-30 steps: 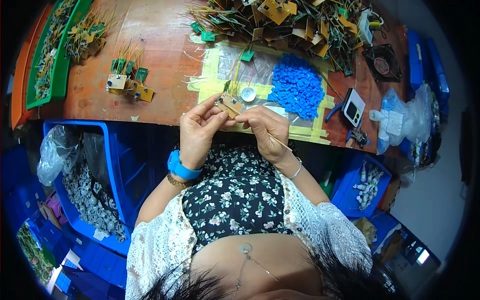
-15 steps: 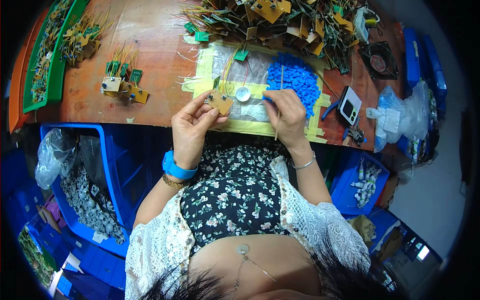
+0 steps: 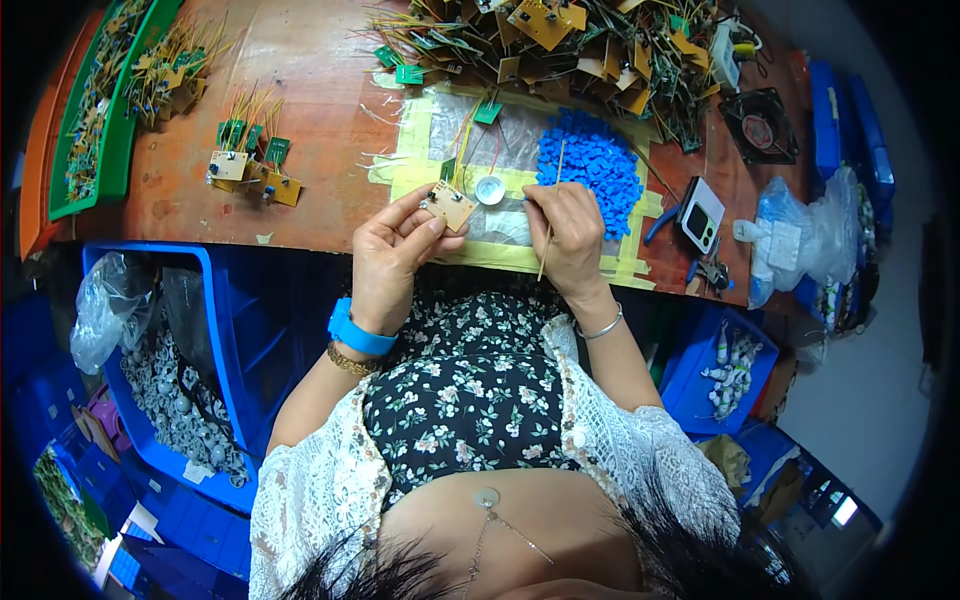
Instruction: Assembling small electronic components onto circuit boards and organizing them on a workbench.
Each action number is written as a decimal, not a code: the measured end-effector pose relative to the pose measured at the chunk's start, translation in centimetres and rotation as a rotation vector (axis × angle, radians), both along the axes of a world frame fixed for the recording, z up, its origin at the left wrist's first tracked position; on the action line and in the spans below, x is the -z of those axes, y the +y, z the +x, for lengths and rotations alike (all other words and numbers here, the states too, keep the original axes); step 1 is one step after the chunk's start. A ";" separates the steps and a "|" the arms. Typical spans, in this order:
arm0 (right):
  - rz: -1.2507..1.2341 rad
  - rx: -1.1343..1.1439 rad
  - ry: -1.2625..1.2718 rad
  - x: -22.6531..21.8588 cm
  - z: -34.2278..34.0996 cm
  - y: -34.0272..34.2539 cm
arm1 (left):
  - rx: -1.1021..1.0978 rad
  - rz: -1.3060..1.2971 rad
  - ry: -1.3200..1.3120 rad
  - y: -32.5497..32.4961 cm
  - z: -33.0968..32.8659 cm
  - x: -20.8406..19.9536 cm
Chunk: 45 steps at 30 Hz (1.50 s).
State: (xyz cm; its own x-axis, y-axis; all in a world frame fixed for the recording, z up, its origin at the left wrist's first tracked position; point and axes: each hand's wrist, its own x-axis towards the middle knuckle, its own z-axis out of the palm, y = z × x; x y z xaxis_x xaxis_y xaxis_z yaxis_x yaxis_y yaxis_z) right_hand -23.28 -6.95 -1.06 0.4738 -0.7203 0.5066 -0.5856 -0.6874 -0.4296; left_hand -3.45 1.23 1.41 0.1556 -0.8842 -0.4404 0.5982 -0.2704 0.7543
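The left hand (image 3: pixel 392 248) clamps a tan, square circuit board (image 3: pixel 453 207) between its fingers, above yellow-taped clear sheeting (image 3: pixel 515 128) — the right hand (image 3: pixel 571 230) closes its fingers round a thin wooden stick (image 3: pixel 543 262) near heaped blue pieces (image 3: pixel 597 165).

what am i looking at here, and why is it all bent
There is no machine here, just a person's left hand and right hand, both bare. The view comes from the left of two fisheye cameras worn on the head, looking down; that lens bends straight edges. The left hand holds a tan circuit board in a fingertip grip. The right hand holds a thin wooden stick; whether it also pinches something is unclear. On the table lie a heap of small blue pieces, a round silvery disc and, at the back, a large pile of wired circuit boards.
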 end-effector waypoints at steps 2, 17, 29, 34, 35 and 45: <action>0.055 0.016 -0.047 -0.7 0.3 0.3 | 0.007 -0.026 -0.039 0.1 -0.1 0.5; 0.011 -0.136 -0.209 -3.2 5.1 1.4 | 0.048 -0.154 -0.121 0.4 -1.0 0.7; 0.109 -0.105 -0.269 -2.9 5.0 1.6 | 0.093 -0.157 -0.141 0.4 -1.1 0.6; 0.155 -0.126 -0.292 -3.0 5.1 1.6 | 0.083 -0.166 -0.146 0.5 -1.1 0.8; 0.171 -0.134 -0.305 -3.0 5.1 1.6 | 0.083 -0.162 -0.142 0.5 -1.1 0.8; 0.234 -0.174 -0.374 -2.7 5.2 1.6 | 0.084 -0.167 -0.209 0.5 -0.7 0.6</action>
